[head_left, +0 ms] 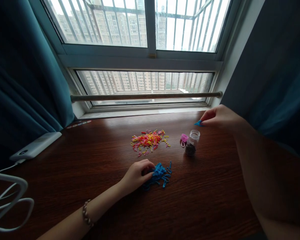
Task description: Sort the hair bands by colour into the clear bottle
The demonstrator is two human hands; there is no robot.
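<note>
My left hand (137, 175) rests at the left edge of a pile of blue clips (160, 173), its fingers curled against them; whether any are pinched is hidden. My right hand (218, 116) pinches a small blue piece (198, 123) near the windowsill, beyond the jar. An open clear jar (193, 140) stands upright on the table with dark small items (190, 149) at its bottom. Touching or close to its left side is a pink lid (184, 138) with a loop. A pile of red, yellow and pink clips (149, 140) lies behind the blue one.
The brown wooden table (90, 166) reaches the window frame, where a rail (147, 96) crosses. At the left are a white power bank (36, 146) with a cable, a white wire-like object (20, 186) and a blue curtain (27, 73).
</note>
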